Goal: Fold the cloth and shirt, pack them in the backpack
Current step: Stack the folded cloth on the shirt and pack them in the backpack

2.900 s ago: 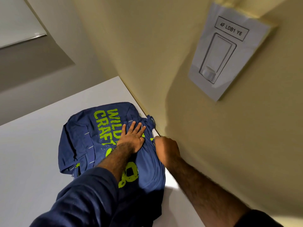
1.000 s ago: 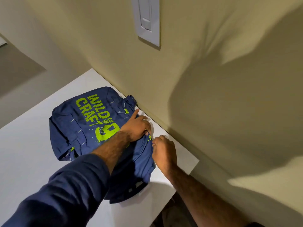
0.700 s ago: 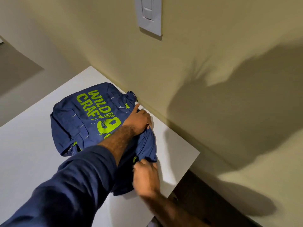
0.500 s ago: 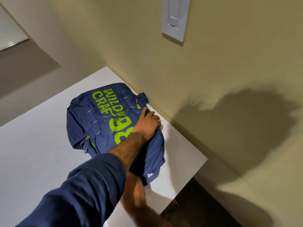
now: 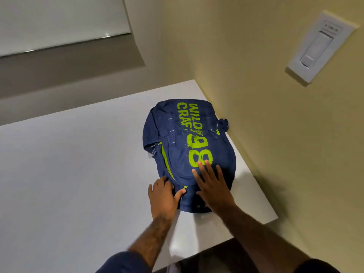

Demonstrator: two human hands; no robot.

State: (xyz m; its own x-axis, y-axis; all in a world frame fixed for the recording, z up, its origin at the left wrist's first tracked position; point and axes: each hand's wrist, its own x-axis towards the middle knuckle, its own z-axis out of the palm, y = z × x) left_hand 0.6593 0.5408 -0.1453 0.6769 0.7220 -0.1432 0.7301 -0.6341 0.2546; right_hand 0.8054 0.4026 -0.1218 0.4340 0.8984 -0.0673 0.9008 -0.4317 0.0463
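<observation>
Head view: backpack [image 5: 189,146] lying flat on the table [image 5: 78,174] close by the wall [image 5: 256,95], right hand [image 5: 213,191] spread on it with fingers [image 5: 208,170] straight, left hand [image 5: 163,196] curled on the near edge beside the zip pull [image 5: 185,187]. Probably closing up — press the fabric taut under the flat palm, draw the pull steadily, mind anything snagging in the teeth.

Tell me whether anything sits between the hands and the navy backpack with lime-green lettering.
Nothing visible: the left hand grips the navy fabric backpack at its near edge; the right hand lies flat on top.
</observation>
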